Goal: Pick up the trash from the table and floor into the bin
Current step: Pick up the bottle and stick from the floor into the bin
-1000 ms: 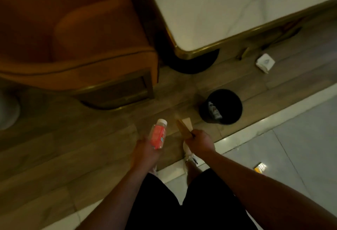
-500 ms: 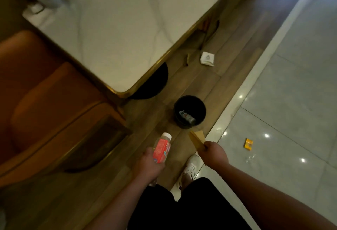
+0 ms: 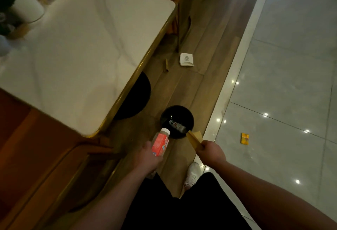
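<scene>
**Both hands loaded at the bin**

The bin (image 3: pixel 190 118) stood on the floor just ahead of our hands. Our left hand (image 3: pixel 147 160) gripped a red-labelled bottle (image 3: pixel 160 144), cap pointing at the bin's near rim. Our right hand (image 3: pixel 211 152) pinched a flat brown card (image 3: pixel 195 138) whose far end overlapped that rim, so we judged it nearer. A white napkin (image 3: pixel 186 59) lay beyond the bin.

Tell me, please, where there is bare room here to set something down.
The white tabletop is bare from the plant pot to its gold edge. Free too: the wood strip between napkin and bin, and the grey tiles beyond the yellow packet. Crowded at the bin: left hand with bottle, right hand with cardboard.
</scene>
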Motion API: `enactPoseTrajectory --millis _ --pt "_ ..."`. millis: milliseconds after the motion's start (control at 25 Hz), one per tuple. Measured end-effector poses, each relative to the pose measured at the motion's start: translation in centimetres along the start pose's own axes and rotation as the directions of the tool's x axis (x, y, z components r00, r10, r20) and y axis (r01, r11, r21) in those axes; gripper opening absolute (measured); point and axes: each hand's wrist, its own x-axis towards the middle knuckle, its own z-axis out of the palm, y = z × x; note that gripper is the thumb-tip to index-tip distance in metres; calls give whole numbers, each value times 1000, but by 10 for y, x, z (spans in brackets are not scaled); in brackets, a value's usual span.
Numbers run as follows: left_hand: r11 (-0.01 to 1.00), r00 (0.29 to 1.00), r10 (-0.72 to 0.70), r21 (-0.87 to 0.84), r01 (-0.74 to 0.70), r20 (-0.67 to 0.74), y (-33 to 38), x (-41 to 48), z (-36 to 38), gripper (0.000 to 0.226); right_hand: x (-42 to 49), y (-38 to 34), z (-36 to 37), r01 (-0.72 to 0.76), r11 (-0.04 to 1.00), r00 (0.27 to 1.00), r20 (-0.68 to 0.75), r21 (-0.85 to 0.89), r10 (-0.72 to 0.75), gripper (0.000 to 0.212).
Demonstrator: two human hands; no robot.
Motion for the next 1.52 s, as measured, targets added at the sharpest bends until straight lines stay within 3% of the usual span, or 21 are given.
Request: enactPoseTrajectory --millis 160,320,440,720,960,1080,1280,1520 --pt "997 996 52 49 -56 73 10 50 -13 64 22 -13 2 -101 994 995 -10 41 101 18" --pt "997 982 23 65 -36 189 18 122 -21 61 55 -29 17 -281 937 954 -50 208 297 10" --pt "994 973 13 104 -37 229 29 179 -15 61 92 -39 37 -323 897 935 -47 301 352 5" --pt "973 979 14 225 -61 205 47 276 37 64 184 -36 76 -298 914 948 -26 277 317 8" --pt "988 977 49 136 -78 206 52 336 92 71 257 -18 112 -209 881 967 -43 424 250 35" --pt "990 975 63 110 -88 214 49 348 100 76 265 -3 124 -204 869 970 -24 451 241 44" --pt "948 971 101 275 -160 217 45 344 97 69 257 8 132 -264 861 955 -9 435 297 43" --pt "913 957 121 348 -211 264 57 326 91 61 240 10 120 -287 833 949 22 474 314 43"
